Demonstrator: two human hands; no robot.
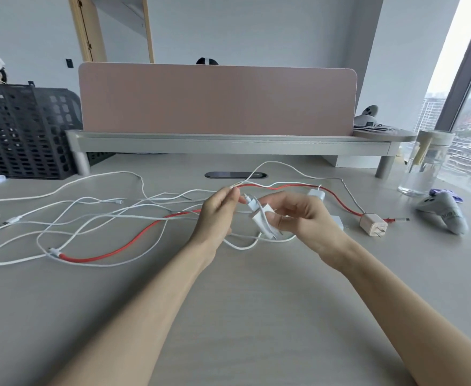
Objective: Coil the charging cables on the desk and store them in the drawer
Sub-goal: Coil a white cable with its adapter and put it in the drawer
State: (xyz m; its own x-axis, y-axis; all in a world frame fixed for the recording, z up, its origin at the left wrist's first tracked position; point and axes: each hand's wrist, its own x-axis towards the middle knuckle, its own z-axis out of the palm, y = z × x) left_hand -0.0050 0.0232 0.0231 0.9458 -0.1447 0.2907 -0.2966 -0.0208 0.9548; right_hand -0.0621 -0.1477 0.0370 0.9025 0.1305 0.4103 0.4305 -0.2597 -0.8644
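Observation:
Several white charging cables (95,218) lie tangled across the grey desk (242,302), with one red cable (112,253) woven through them. My left hand (215,215) pinches a white cable between thumb and fingertips, lifted above the desk. My right hand (298,215) holds a white charger plug (262,218) with cable wrapped against it. A pink charger cube (373,224) sits at the red cable's right end. A second white charger (316,194) lies behind my right hand. No drawer shows.
A grey monitor riser (228,142) with a pink divider panel (217,100) spans the back. Black mesh baskets (22,129) stand at left. A glass jar (423,165) and a grey game controller (446,211) sit at right, near the window.

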